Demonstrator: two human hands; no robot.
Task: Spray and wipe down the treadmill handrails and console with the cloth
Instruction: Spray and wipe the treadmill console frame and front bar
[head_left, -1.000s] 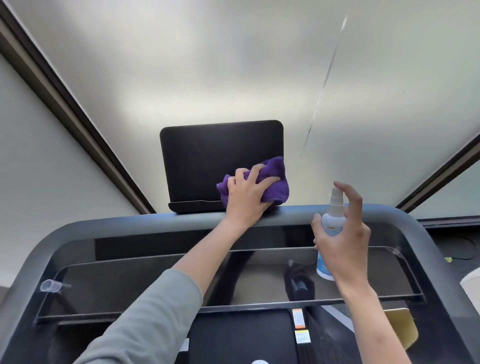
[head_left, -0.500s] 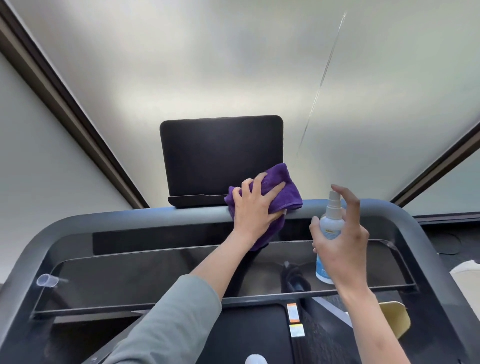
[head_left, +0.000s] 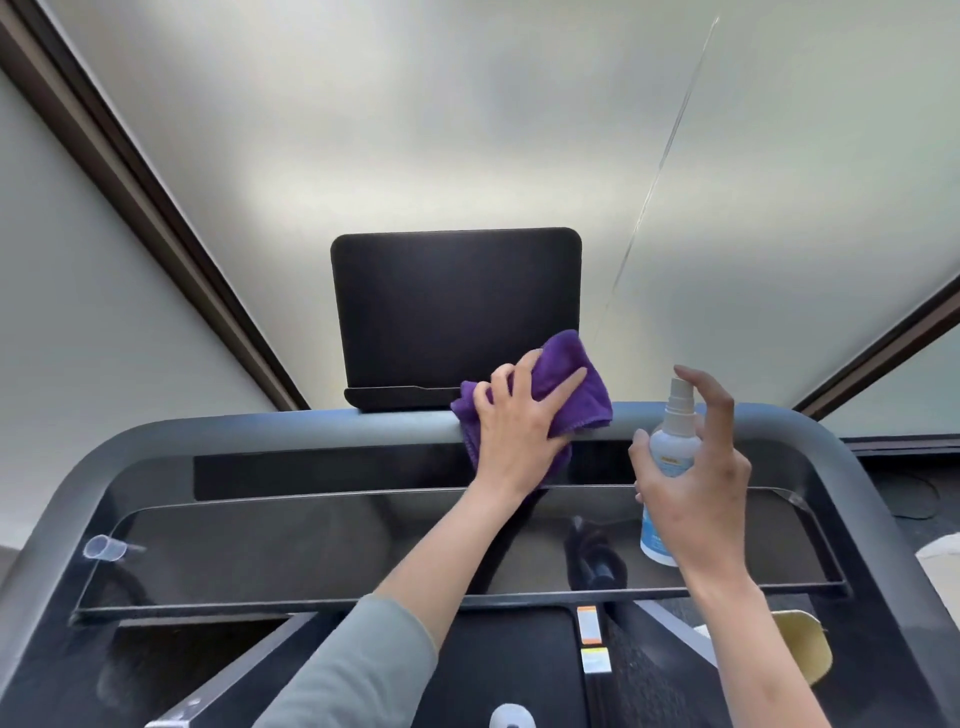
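Note:
My left hand (head_left: 519, 431) presses a purple cloth (head_left: 571, 384) flat against the grey front handrail (head_left: 311, 431) of the treadmill, just below the right corner of the black console screen (head_left: 452, 306). Part of the cloth hangs down behind the rail under my palm. My right hand (head_left: 696, 488) grips a small white spray bottle (head_left: 670, 452) upright, to the right of the cloth, with the forefinger arched over its nozzle. The rail curves down on both sides into side handrails (head_left: 857, 493).
A dark glossy tray panel (head_left: 311, 540) spans below the rail, with a small clear cup (head_left: 104, 548) at its left end. A pale wall and dark window frames lie beyond. A yellow object (head_left: 805, 644) sits low right, next to the black belt deck (head_left: 509, 654).
My left hand slid the cloth down from the lower right of the screen onto the handrail, then slightly right. My right hand with the bottle has stayed almost still.

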